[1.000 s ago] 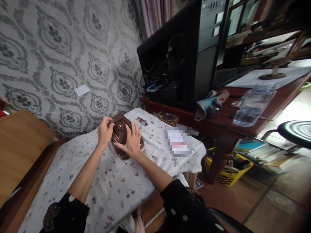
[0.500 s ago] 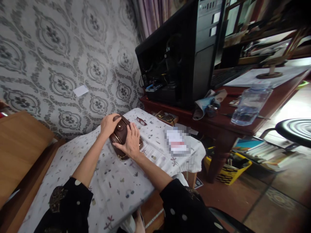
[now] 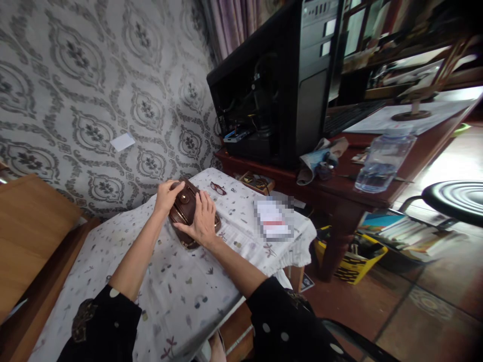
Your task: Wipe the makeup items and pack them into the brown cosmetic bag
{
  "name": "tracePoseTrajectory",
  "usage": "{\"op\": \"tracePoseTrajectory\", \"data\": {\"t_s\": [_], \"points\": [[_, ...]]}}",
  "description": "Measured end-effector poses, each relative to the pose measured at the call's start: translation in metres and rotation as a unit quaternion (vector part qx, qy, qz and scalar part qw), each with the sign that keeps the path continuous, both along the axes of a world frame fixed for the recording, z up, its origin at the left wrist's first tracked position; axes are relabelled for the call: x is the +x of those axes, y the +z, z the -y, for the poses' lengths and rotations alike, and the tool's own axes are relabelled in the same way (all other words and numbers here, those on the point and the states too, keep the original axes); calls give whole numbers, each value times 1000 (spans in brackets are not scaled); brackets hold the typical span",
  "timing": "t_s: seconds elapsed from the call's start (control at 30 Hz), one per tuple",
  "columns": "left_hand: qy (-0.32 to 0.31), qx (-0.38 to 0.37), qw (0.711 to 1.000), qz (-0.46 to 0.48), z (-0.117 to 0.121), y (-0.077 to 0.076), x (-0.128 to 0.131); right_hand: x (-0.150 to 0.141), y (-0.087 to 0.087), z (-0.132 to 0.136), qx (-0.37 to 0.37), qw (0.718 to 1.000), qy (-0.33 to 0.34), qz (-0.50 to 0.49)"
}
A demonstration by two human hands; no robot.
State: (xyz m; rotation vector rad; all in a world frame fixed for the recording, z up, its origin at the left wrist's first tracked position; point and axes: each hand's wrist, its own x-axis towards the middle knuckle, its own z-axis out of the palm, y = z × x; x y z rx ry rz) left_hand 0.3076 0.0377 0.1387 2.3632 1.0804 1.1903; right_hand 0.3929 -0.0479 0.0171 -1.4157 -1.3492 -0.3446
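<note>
A small dark brown leather-like bag [image 3: 182,214] with gold-coloured zips and a round button rests on the patterned white tablecloth [image 3: 166,281]. My left hand [image 3: 166,197] grips its far left side, thumb lying across the top by the button. On the opposite side, my right hand [image 3: 204,220] clasps the bag, its fingers over the upper right edge and its thumb reaching across the near part. Much of the bag's right side is covered by that hand. Beyond the bag lies a pair of glasses [image 3: 218,188].
To the right on the cloth is a blurred-out white item [image 3: 272,221]. Past the cloth, a dark red desk carries a black computer case [image 3: 313,100] and a clear water bottle [image 3: 384,163]. A yellow basket [image 3: 361,271] stands below. At left is a wooden panel [image 3: 37,231].
The whole view has shifted slightly. Both hands keep nearly the same hold on the bag, which stays in place on the cloth.
</note>
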Motion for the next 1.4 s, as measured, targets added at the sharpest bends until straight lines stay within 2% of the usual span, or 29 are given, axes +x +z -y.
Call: {"op": "tracePoseTrajectory", "data": {"t_s": [0.2,0.27,0.4,0.63,0.97,1.17,1.33,1.4], "points": [[-17,12,999,-39,7,12,-19,0,1,1,-15,1000,3,-6],[22,45,995,-91,7,15,-28,-1,0,1,-22,1000,3,-12],[121,90,967,-205,8,15,-44,-1,0,0,-22,1000,4,-14],[154,107,956,-226,17,12,-46,-2,0,0,-13,1000,5,-10],[139,130,938,-289,46,18,-38,-3,1,0,-5,1000,7,-11],[143,141,940,-275,42,21,-32,0,1,1,-13,1000,7,-27],[67,133,963,-226,33,18,-11,2,-2,0,-25,996,-16,-81],[57,115,971,-204,28,15,-2,2,-4,-2,-32,996,-22,-83]]}}
